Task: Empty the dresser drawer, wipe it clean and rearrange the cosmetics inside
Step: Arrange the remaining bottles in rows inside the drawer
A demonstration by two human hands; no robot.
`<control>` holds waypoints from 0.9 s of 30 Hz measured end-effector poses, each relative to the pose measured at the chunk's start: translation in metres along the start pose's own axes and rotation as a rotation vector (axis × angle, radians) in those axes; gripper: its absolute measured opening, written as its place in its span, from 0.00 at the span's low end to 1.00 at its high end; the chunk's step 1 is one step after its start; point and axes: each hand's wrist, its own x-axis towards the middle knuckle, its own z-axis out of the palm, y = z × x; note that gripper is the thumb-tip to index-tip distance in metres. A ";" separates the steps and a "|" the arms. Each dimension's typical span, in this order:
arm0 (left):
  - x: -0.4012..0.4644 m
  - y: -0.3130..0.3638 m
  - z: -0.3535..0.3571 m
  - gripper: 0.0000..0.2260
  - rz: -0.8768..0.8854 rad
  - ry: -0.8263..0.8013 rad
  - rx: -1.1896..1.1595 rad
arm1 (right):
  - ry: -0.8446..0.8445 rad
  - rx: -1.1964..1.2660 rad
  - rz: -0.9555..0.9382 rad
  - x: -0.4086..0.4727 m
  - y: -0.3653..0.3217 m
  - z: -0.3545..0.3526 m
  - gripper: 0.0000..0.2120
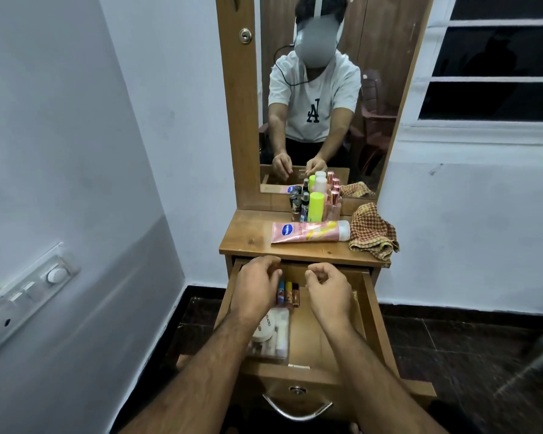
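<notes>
Both hands [290, 288] hover over the open drawer [372, 311], flanking lipsticks [288, 294].

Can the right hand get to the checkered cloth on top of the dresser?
Probably yes. The right hand hovers over the open drawer, and the checkered cloth lies uncovered on the dresser top's right edge, with nothing between them.

I see the drawer [373, 311] pulled out below the dresser top [251, 236]. Lip balms [287, 294] stand in its back left, a clear box [271, 336] before them. On top, a tube [309, 231] lies before bottles [315, 206], cloth [372, 233] right.
</notes>
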 end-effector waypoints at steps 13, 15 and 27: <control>0.110 0.022 0.008 0.15 -0.030 0.059 -0.075 | 0.027 -0.228 -0.263 0.109 -0.050 -0.028 0.08; 0.128 0.024 0.015 0.15 -0.053 0.068 -0.100 | 0.029 -0.228 -0.293 0.119 -0.055 -0.025 0.08; 0.180 0.032 0.057 0.18 -0.102 0.031 0.061 | 0.038 -0.174 -0.373 0.152 -0.054 -0.005 0.05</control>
